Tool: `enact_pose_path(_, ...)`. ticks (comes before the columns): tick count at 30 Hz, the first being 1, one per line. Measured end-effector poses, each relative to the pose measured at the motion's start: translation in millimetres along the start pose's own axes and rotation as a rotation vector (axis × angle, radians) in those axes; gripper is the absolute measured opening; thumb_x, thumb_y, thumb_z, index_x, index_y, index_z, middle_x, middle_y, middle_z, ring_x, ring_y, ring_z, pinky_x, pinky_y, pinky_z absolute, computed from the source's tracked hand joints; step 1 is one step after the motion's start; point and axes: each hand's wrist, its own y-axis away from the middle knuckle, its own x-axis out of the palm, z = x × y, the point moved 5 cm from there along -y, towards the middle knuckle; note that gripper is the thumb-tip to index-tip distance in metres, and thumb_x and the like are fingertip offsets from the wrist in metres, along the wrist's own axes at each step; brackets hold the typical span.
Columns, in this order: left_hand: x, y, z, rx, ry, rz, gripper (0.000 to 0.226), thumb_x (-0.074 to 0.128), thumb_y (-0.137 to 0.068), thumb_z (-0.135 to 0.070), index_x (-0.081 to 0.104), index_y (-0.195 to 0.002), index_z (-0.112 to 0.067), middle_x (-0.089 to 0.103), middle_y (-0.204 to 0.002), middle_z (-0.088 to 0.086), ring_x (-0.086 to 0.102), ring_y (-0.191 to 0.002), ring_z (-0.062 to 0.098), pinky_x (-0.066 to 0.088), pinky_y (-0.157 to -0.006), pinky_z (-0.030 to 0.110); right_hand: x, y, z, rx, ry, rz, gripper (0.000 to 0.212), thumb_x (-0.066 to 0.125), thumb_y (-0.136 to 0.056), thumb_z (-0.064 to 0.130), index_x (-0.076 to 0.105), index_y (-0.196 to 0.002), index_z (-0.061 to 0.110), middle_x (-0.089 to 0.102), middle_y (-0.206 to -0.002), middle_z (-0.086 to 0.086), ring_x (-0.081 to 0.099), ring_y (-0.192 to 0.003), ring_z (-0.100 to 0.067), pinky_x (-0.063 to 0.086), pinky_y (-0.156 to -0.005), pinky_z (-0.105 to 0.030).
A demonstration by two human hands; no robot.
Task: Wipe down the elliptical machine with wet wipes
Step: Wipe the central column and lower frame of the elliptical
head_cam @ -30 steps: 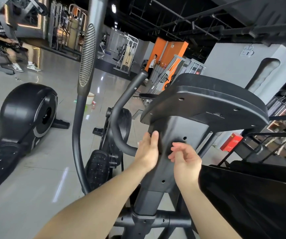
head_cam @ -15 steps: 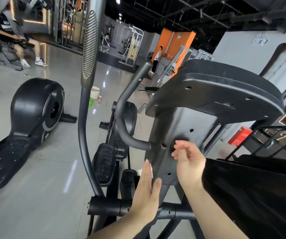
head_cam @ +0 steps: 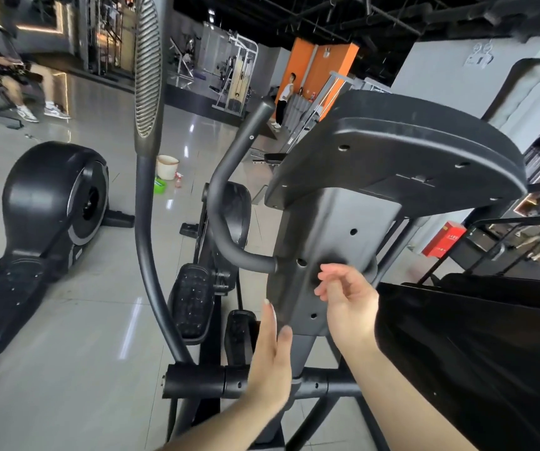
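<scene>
Black plastic and steel fill the middle of the frame: the elliptical (head_cam: 333,229) stands there, its column rising from lower centre to the underside of the console (head_cam: 392,151) at upper right. A curved bar (head_cam: 226,206) leaves the column's left side, and a long arm (head_cam: 146,222) with a ribbed grip runs up the left of centre. Two pedals (head_cam: 192,301) sit low beside the column.

Left hand (head_cam: 272,356), at lower centre, is seen edge-on with its fingers straight and together, fingertips just at the column's lower left edge; whether a wipe lies under the palm cannot be told. Right hand (head_cam: 346,297) hovers in front of the column's lower part, fingers loosely curled, with nothing seen in its grasp.

Dark sheet (head_cam: 457,353) covers the lower right. A second machine (head_cam: 50,196) stands at left on the glossy floor (head_cam: 83,353), with a pale bucket (head_cam: 167,166) beyond the arm
</scene>
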Motion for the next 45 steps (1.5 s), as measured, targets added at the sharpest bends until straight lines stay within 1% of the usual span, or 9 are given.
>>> enact_pose_path(10,1.3,10.9,-9.4,-0.03,-0.108,-0.018,0.071,0.047,-0.106,-0.016,0.006,-0.163,-0.029,0.006,-0.168,-0.019,0.001,-0.152,-0.007,0.001,-0.125,0.02,-13.1,10.0,-22.2,0.073,0.013,-0.022,0.033,0.05,-0.094,-0.006,0.073,-0.096,0.017,0.07,-0.073,-0.008,0.065,-0.069,-0.013,0.055,-0.069,-0.021)
enact_pose_path(13,2.7,21.4,-17.0,-0.009,-0.178,0.014,0.073,0.048,-0.101,-0.018,0.012,-0.16,-0.042,0.03,-0.165,0.004,0.027,-0.151,0.026,0.026,-0.124,0.048,-18.3,20.9,-37.4,0.142,0.026,-0.082,0.034,0.049,-0.094,-0.006,0.073,-0.096,0.017,0.071,-0.075,-0.005,0.065,-0.067,-0.01,0.055,-0.068,-0.021)
enact_pose_path(17,-18.6,15.0,-27.5,0.121,-0.23,-0.032,0.057,0.048,-0.093,0.003,0.056,-0.122,-0.045,0.058,-0.119,-0.022,0.057,-0.116,0.007,0.044,-0.099,0.02,-14.7,46.8,-60.8,0.233,0.079,-0.095,0.031,0.048,-0.095,-0.005,0.069,-0.096,0.018,0.071,-0.082,0.0,0.068,-0.069,-0.016,0.058,-0.068,-0.027)
enact_pose_path(20,-34.5,10.7,-37.2,0.096,-0.23,-0.04,0.046,0.046,-0.096,0.005,0.061,-0.123,-0.03,0.057,-0.121,-0.024,0.053,-0.12,-0.004,0.04,-0.104,0.013,0.8,66.9,-78.7,0.352,0.124,-0.009,0.011,0.058,-0.096,0.004,0.064,-0.095,0.013,0.072,-0.081,-0.005,0.071,-0.065,-0.015,0.06,-0.065,-0.032)
enact_pose_path(24,-40.0,6.6,-57.4,0.194,-0.236,0.078,0.033,0.045,-0.107,-0.008,0.057,-0.078,-0.018,0.064,-0.079,-0.007,0.058,-0.074,0.004,0.045,-0.074,0.015,34.3,86.9,-91.1,0.597,0.067,0.082,0.016,0.069,-0.094,0.019,0.067,-0.09,0.003,0.076,-0.077,-0.01,0.077,-0.072,-0.026,0.064,-0.074,-0.049)
enact_pose_path(31,-55.3,-7.5,-52.8,0.092,-0.22,0.199,0.02,0.053,-0.098,-0.008,0.062,-0.082,-0.017,0.069,-0.086,-0.005,0.068,-0.091,0.015,0.051,-0.085,0.027,68.9,105.8,-86.9,0.976,-0.488,-0.168,0.023,0.051,-0.094,0.008,0.07,-0.098,-0.005,0.077,-0.084,-0.02,0.075,-0.075,-0.031,0.064,-0.079,-0.041)
enact_pose_path(35,-59.5,-6.3,-59.6,0.019,-0.162,0.223,0.031,0.056,-0.098,-0.004,0.07,-0.09,-0.03,0.073,-0.09,-0.024,0.068,-0.09,-0.005,0.051,-0.083,0.019,75.8,109.7,-91.6,0.962,-0.534,-0.167,0.024,0.062,-0.094,0.013,0.061,-0.111,-0.004,0.077,-0.092,-0.019,0.076,-0.087,-0.034,0.062,-0.09,-0.045)
enact_pose_path(40,-65.8,-11.2,-43.9,-0.028,-0.195,0.224,0.035,0.049,-0.097,0.006,0.067,-0.12,-0.013,0.071,-0.102,-0.017,0.063,-0.094,-0.017,0.046,-0.077,0.002,74.3,110.1,-97.8,1.004,-0.65,-0.382,0.033,0.082,-0.087,0.014,0.063,-0.109,0.0,0.077,-0.08,-0.01,0.074,-0.069,-0.019,0.061,-0.071,-0.03)
enact_pose_path(45,-63.7,-13.1,-32.0,-0.044,-0.269,0.243,0.033,0.055,-0.098,-0.005,0.065,-0.121,-0.027,0.068,-0.115,-0.016,0.062,-0.107,-0.009,0.051,-0.088,0.014,76.2,102.3,-101.6,1.041,-0.75,-0.45,0.017,0.077,-0.088,0.003,0.069,-0.102,-0.003,0.078,-0.094,-0.017,0.077,-0.088,-0.026,0.061,-0.089,-0.036)
